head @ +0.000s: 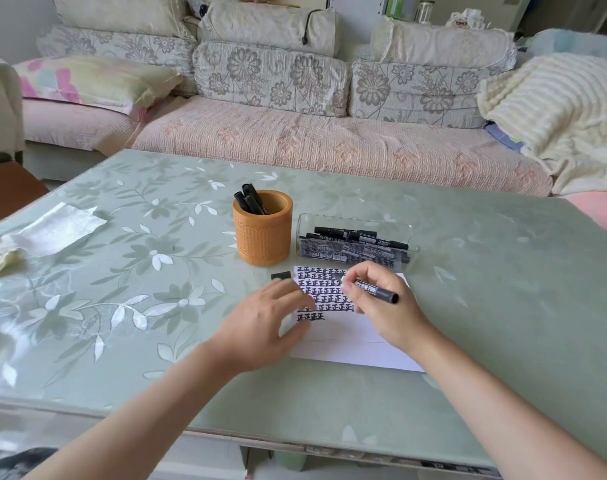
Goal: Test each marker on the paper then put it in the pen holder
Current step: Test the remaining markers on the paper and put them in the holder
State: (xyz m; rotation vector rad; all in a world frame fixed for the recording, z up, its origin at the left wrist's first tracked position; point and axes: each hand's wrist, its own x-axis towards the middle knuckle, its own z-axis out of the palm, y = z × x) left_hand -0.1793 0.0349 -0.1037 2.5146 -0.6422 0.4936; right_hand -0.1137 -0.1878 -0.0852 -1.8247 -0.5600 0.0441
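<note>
- Sofa [330, 143] cushions and a cream blanket [555, 109] fill the room behind the bench [122, 289], which has a glossy leaf-patterned top.
- My right hand [381, 306] pinches an uncapped marker [375, 290] in a writing grip. Its butt points right and its tip end, hidden by my fingers, angles down towards the paper [347, 341], ready for a test stroke.
- The paper lies just in front of me, its upper left part crowded with dark test marks. The lower half is bare, so I judge there is room to write.
- My left hand [260, 327] lies palm down at the paper's left edge, probably to keep it from sliding. Its fingers are bent and blurred, and I cannot tell whether they pinch the black cap [281, 275] just beyond them.
- The orange pen holder [262, 237] stands just behind the paper, within easy reach, with a few markers [250, 200] in it already.
- Beside it, a clear box [392, 223] holds many untested markers.
- A tissue [57, 228] lies far left, well apart; nothing stands between my hand and the holder.
</note>
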